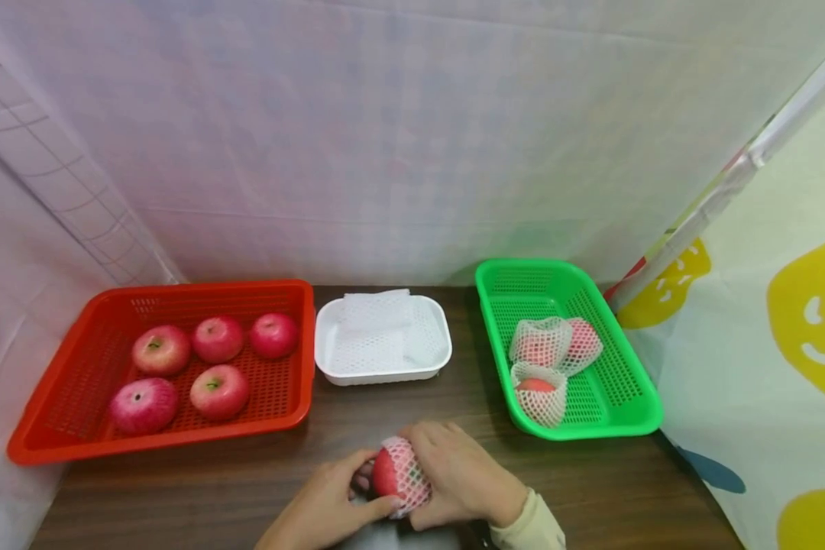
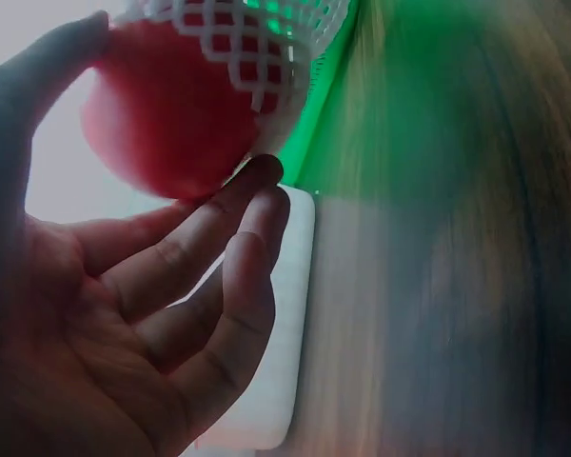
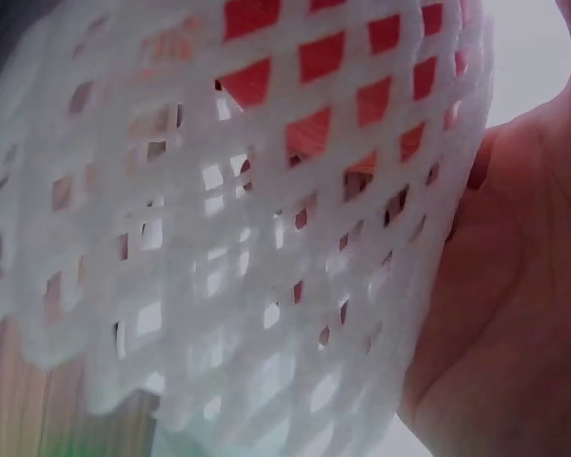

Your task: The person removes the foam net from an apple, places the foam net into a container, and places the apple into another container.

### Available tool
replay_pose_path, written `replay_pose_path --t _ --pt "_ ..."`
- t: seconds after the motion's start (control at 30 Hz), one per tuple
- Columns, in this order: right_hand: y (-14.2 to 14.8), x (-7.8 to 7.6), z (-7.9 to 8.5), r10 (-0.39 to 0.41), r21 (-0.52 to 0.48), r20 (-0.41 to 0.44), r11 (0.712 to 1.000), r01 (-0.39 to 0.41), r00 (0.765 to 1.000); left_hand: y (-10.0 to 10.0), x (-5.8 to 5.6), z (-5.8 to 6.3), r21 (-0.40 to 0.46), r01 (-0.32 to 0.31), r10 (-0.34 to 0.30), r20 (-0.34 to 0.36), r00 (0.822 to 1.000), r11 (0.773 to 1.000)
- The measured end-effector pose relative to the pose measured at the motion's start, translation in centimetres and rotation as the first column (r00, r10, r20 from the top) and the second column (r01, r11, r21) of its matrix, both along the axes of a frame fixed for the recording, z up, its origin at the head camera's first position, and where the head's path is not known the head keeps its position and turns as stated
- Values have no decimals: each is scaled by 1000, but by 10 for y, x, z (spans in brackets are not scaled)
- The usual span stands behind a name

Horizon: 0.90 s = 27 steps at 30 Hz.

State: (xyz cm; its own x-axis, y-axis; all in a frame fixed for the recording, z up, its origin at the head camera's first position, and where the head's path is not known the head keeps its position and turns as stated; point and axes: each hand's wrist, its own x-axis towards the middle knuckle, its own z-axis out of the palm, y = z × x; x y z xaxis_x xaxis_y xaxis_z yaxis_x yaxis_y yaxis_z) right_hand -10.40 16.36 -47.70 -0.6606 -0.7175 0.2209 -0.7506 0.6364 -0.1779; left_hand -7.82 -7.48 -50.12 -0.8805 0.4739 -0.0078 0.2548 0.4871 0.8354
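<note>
Low over the front of the table, both hands hold a red apple point(image 1: 384, 475) partly covered by a white foam net sleeve point(image 1: 414, 480). My left hand point(image 1: 331, 498) pinches the bare side of the apple between thumb and fingertips; the left wrist view shows that hand's fingers point(image 2: 176, 262) under the fruit. From the other side my right hand point(image 1: 462, 475) grips the sleeve around the apple. Seen from the right wrist, the net point(image 3: 238, 276) spreads wide, with red skin behind its upper holes and a loose part below.
At left, a red basket point(image 1: 304, 409) holds several bare apples. A white basket point(image 1: 367, 377) at the back centre contains flat foam nets point(image 1: 374, 325). The green basket point(image 1: 612, 433) at right holds 3 netted apples point(image 1: 539, 397). Cloth walls point(image 1: 385, 153) stand behind and at both sides.
</note>
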Motion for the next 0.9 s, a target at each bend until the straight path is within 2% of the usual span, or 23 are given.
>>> replay_pose_path --t 0.23,0.37,0.47,0.57,0.63,0.73,0.9 --pt "-10 3 1 49 32 -48 998 -47 998 2 1 0 -41 -47 49 51 997 998" --pt "-5 3 2 48 45 3 998 -48 999 -3 -1 -1 -30 -71 73 62 995 997" --pt "3 1 3 69 15 48 997 -70 996 -10 -2 -2 -17 -85 86 76 993 996" --pt "9 -5 4 110 -55 29 993 -108 994 -18 -1 -1 -6 -120 120 99 988 993" --pt "12 -9 7 128 -93 -12 987 -128 992 -23 0 0 -10 -166 166 120 979 986" --pt "16 -18 13 126 -119 -60 984 -132 990 -29 0 4 -17 -245 244 162 956 969" --pt "24 -39 31 72 -130 -145 987 -91 987 -40 4 11 -16 -351 348 193 918 936"
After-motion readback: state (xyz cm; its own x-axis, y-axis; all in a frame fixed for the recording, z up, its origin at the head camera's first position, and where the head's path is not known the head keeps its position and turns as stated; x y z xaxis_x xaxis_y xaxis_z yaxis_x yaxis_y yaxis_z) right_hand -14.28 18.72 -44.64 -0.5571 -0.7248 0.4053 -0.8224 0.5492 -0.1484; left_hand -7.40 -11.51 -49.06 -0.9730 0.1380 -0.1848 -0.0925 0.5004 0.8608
